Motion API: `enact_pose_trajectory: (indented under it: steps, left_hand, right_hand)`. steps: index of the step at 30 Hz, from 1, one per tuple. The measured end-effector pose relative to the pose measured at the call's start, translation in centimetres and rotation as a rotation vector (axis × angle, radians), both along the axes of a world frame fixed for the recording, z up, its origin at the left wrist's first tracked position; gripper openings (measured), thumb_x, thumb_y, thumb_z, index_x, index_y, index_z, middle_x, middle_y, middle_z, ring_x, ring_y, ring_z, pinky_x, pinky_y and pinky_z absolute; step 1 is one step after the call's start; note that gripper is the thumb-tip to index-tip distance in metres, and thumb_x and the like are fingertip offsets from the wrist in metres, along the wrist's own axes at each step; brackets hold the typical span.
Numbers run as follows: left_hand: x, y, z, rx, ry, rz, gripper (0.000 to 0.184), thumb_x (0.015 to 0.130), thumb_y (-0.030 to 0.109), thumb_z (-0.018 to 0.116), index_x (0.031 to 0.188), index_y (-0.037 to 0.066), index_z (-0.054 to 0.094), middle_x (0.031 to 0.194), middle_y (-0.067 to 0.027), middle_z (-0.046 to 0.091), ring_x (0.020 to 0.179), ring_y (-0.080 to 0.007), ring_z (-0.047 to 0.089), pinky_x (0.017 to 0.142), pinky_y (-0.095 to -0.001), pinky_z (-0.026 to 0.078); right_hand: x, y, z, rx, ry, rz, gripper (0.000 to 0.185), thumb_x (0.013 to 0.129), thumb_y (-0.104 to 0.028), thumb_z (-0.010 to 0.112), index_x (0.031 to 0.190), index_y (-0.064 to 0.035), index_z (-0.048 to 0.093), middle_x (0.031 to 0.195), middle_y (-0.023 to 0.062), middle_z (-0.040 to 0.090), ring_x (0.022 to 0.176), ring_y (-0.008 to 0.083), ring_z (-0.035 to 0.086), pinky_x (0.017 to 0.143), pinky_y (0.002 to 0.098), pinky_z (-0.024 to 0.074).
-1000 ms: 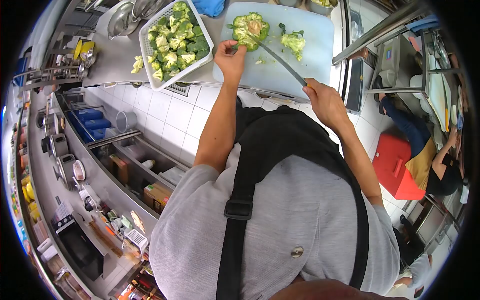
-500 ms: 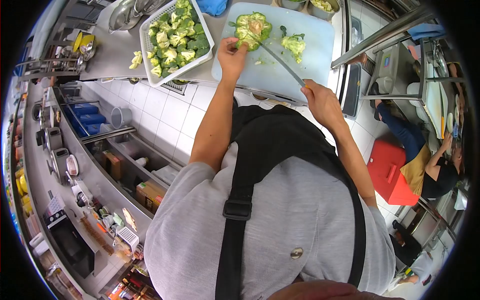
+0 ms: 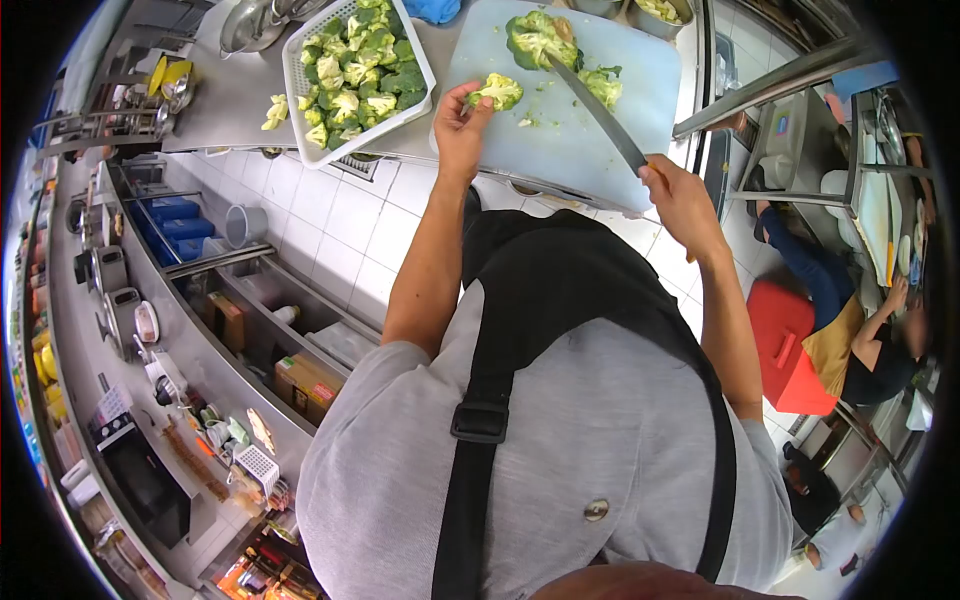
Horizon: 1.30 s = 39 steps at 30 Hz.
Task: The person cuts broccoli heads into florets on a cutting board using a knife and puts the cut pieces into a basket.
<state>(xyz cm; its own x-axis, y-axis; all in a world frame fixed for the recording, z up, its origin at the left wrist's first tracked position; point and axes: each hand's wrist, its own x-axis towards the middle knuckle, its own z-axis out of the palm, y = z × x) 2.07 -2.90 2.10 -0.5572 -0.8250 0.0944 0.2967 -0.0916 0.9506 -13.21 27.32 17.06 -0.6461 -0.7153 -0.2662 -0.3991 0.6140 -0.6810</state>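
Note:
A cut broccoli floret (image 3: 498, 92) is pinched in the fingers of my left hand (image 3: 461, 130), over the left part of the pale cutting board (image 3: 480, 40). My right hand (image 3: 682, 205) grips a long knife (image 3: 612, 125) by its handle, at the board's right front edge. The blade points up and left, its tip close to the large broccoli head (image 3: 541, 40). Whether the tip touches the head I cannot tell. A smaller broccoli piece (image 3: 602, 86) lies partly behind the blade. Green crumbs are scattered on the board.
Left of the board, a white perforated basket (image 3: 425, 108) holds many florets. A loose floret (image 3: 276, 112) lies beside it on the steel counter (image 3: 210, 110). Metal bowls stand at the back. A metal rail (image 3: 760, 85) runs along the right. Another person (image 3: 880, 350) works far right, near a red box (image 3: 785, 345).
A floret has come off the broccoli head and is now in my left hand. The head shifted right and turned. My right hand and the knife moved right.

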Motion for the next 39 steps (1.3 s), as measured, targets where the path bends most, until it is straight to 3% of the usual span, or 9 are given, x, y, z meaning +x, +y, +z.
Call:
enact_pose_trajectory:
  steps: [3, 6, 9, 14, 21, 27, 39]
  left_hand:
    - [-0.2, -0.4, -1.2, -0.09, -0.167, 0.095, 0.033, 0.097, 0.008, 0.079, 0.126, -0.002, 0.067, 0.108, -0.0081, 0.075, 0.095, -0.0132, 0.07, 0.085, -0.0255, 0.056]
    - [-0.2, 1.0, 0.8, -0.261, -0.376, 0.145, 0.031, 0.092, 0.008, 0.082, 0.118, -0.004, 0.073, 0.111, -0.011, 0.076, 0.097, -0.0145, 0.071, 0.085, -0.0279, 0.059]
    - [0.2, 1.7, 2.4, -0.252, -0.439, 0.106, 0.031, 0.089, 0.008, 0.084, 0.116, -0.004, 0.075, 0.108, -0.0122, 0.077, 0.096, -0.0153, 0.072, 0.083, -0.0288, 0.06]
    - [0.2, 1.3, 0.8, -0.337, -0.426, 0.148, 0.031, 0.086, 0.009, 0.085, 0.112, -0.005, 0.076, 0.102, -0.0126, 0.077, 0.084, -0.0147, 0.073, 0.077, -0.0286, 0.061]
    - [0.1, 1.0, 0.4, -0.271, -0.441, 0.178, 0.028, 0.084, 0.011, 0.088, 0.106, -0.003, 0.078, 0.086, -0.0081, 0.077, 0.075, -0.0112, 0.069, 0.069, -0.0278, 0.057]
    - [-0.1, 1.4, 0.2, -0.275, -0.441, 0.183, 0.027, 0.083, 0.012, 0.089, 0.101, -0.004, 0.078, 0.085, -0.0086, 0.077, 0.072, -0.0113, 0.068, 0.068, -0.0278, 0.056]
    - [-0.2, 1.3, 0.8, -0.298, -0.507, 0.181, 0.023, 0.083, 0.011, 0.088, 0.098, -0.004, 0.079, 0.077, -0.0079, 0.075, 0.067, -0.0104, 0.065, 0.062, -0.0271, 0.053]
  right_hand:
    - [0.9, 1.2, 1.0, 0.051, 0.061, 0.021, 0.029, 0.108, -0.028, 0.06, 0.115, -0.0007, 0.067, 0.073, 0.0235, 0.062, 0.066, 0.0391, 0.062, 0.067, 0.0455, 0.0475]
    - [2.0, 2.4, 2.1, 0.054, 0.011, 0.023, 0.028, 0.106, -0.026, 0.062, 0.115, 0.0002, 0.066, 0.074, 0.0244, 0.063, 0.066, 0.0398, 0.063, 0.066, 0.0455, 0.0473]
    - [2.8, 2.4, 1.6, -0.009, 0.006, 0.054, 0.029, 0.106, -0.026, 0.063, 0.117, 0.0004, 0.064, 0.075, 0.0249, 0.063, 0.067, 0.0396, 0.063, 0.066, 0.0454, 0.0474]
    - [3.2, 0.4, 0.5, -0.037, -0.01, 0.088, 0.025, 0.105, -0.025, 0.061, 0.112, -0.0015, 0.062, 0.078, 0.026, 0.065, 0.074, 0.0472, 0.064, 0.069, 0.0511, 0.0479]
    - [3.1, -2.6, 0.2, 0.019, 0.038, 0.229, 0.025, 0.106, -0.025, 0.059, 0.114, -0.0026, 0.061, 0.088, 0.0264, 0.07, 0.087, 0.0481, 0.067, 0.077, 0.0569, 0.0486]
    - [3.1, -3.4, -0.4, 0.06, 0.11, 0.257, 0.024, 0.106, -0.024, 0.058, 0.116, -0.0022, 0.06, 0.094, 0.0251, 0.072, 0.095, 0.0478, 0.067, 0.084, 0.0578, 0.0495]
    - [3.4, -4.2, -0.8, 0.118, 0.265, 0.376, 0.025, 0.108, -0.022, 0.051, 0.12, 0.0001, 0.055, 0.098, 0.0244, 0.071, 0.094, 0.0477, 0.068, 0.086, 0.0567, 0.0515]
